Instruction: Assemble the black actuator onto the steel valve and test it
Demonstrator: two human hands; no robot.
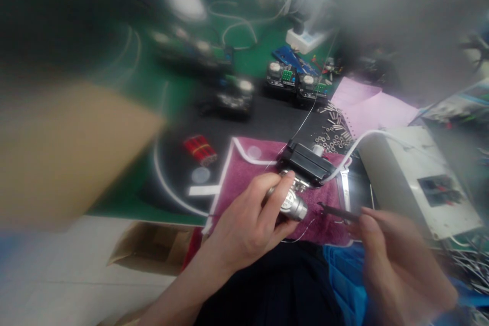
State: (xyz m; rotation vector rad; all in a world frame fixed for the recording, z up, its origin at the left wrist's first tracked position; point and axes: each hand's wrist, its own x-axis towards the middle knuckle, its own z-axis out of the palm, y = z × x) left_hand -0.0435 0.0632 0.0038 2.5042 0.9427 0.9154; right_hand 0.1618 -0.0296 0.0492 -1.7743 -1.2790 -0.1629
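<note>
My left hand (254,216) is wrapped round a silver metal fitting (293,205) with a round, stamped face. A black box-shaped housing (308,163) joins it at the top, and a white cable leads away from the housing. Both rest over a purple cloth (239,175). To the right, my right hand (397,260) grips a dark, slim, pointed tool (340,212), its tip just right of the fitting and apart from it. Motion blurs this hand, and the tool's exact kind is unclear. A thin wire runs up from near the housing.
Small circuit modules (280,79) stand at the back of the black mat. Loose metal pins and nuts (334,132) lie near pink paper (372,104). A wrench (345,188) sits beside a pale metal box (416,178). A red bundle (200,150) is at left.
</note>
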